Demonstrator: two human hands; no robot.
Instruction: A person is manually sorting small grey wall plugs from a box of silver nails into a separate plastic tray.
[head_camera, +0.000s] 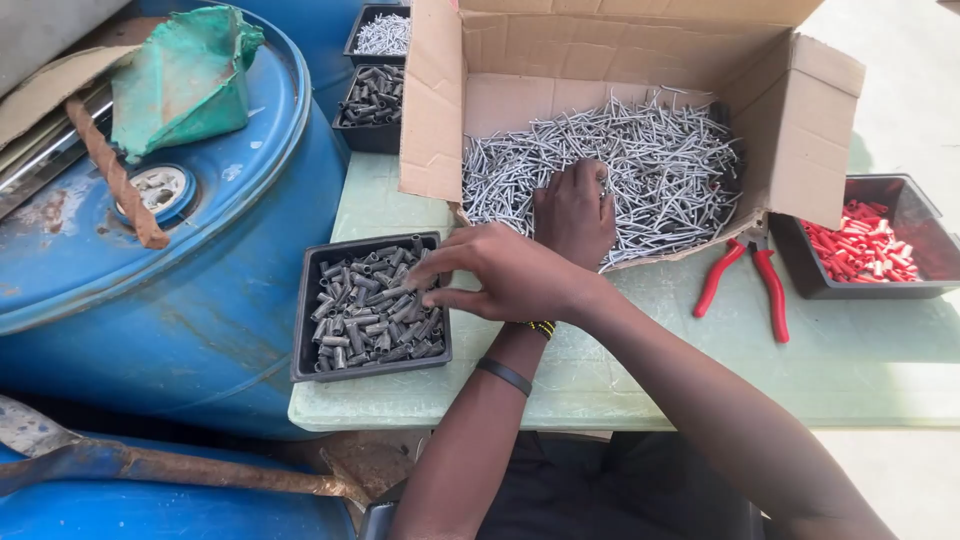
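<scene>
In the head view, the person is sitting at a pale green table with the forearms crossed, the right arm lying over the left.

The left hand is reaching into the open cardboard box, which is lying on its side so that its mouth is facing the person and the heap is within easy reach. The hand is burying its curled fingers in the bent metal pins. Its back is turned to the camera, so whether it is actually gripping any pins cannot be told.

The right hand is stretching across to the black tray at the table's left edge. Its fingers are loosely spread, with the tips of thumb and forefinger touching the small grey metal sleeves near the tray's right wall; no sleeve is showing clamped between them.

Red-handled pliers are lying untouched just in front of the box. A second black tray of red plastic pieces is sitting at the far right, well apart from both hands. Two more trays are standing behind the box, beside a blue drum that is carrying a green cloth and a rusty rod.
</scene>
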